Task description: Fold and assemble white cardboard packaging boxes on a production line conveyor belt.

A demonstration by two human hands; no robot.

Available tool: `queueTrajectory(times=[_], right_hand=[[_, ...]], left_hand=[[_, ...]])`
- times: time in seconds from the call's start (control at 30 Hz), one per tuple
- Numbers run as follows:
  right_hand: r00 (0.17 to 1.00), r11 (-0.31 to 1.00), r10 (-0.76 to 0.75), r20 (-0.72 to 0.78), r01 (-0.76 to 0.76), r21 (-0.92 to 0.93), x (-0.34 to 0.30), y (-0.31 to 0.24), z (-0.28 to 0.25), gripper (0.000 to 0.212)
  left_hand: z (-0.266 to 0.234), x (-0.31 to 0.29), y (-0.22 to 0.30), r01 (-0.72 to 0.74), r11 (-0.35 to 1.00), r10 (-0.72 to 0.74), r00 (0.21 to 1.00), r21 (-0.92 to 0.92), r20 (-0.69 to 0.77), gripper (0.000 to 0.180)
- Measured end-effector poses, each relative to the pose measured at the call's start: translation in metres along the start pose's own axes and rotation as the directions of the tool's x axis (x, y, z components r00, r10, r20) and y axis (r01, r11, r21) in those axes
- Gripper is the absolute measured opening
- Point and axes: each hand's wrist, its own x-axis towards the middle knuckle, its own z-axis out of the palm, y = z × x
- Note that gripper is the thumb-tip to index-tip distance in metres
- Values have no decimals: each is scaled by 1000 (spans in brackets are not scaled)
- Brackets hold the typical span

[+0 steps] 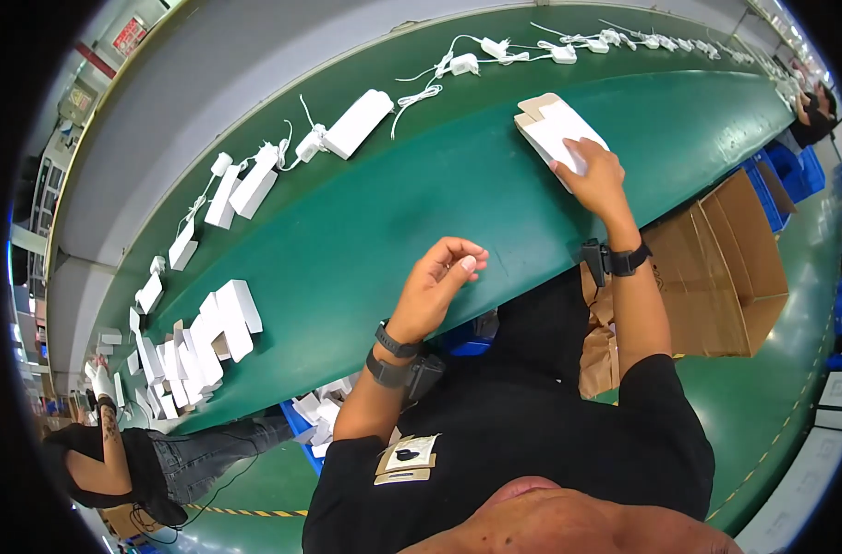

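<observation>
Toward the far right of the green work table, a few flat, unfolded white cartons (pixel 565 126) with brown inner flaps lie in a small stack. My right hand (pixel 591 177) grips the near part of the stack, thumb and fingers on the top white face. My left hand (pixel 439 282) hovers over the table's near edge, its fingers loosely bent and apart from the thumb, with nothing in it. Both wrists wear dark bands.
White chargers with cables (pixel 464 64) line the table's far side. Long white boxes (pixel 359 124) stand among them. More white boxes (pixel 235 319) crowd the left end, where a co-worker's arm (pixel 113 439) reaches in. A large brown cardboard box (pixel 707 268) sits right of me.
</observation>
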Motion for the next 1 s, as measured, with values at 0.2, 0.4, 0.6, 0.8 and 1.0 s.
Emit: queueTrajectory(times=[0.2, 0.4, 0.6, 0.8, 1.0], right_hand=[[992, 856, 64, 110, -112, 504, 13, 32, -10, 48], [973, 732, 155, 171, -229, 641, 12, 32, -21, 47], [994, 907, 87, -61, -53, 417, 4, 26, -14, 35], [948, 968, -204, -246, 157, -195, -3, 24, -19, 20], [861, 957, -290, -418, 259, -130, 4, 32, -49, 13]], left_hand=[[12, 3, 1, 70, 997, -67, 995, -39, 67, 22], [29, 11, 11, 94, 993, -86, 990, -72, 110, 22], [46, 20, 3, 89, 994, -81, 987, -57, 137, 23], [62, 41, 2, 152, 988, -151, 976, 8, 157, 25], [87, 103, 12, 176, 984, -177, 979, 21, 98, 35]])
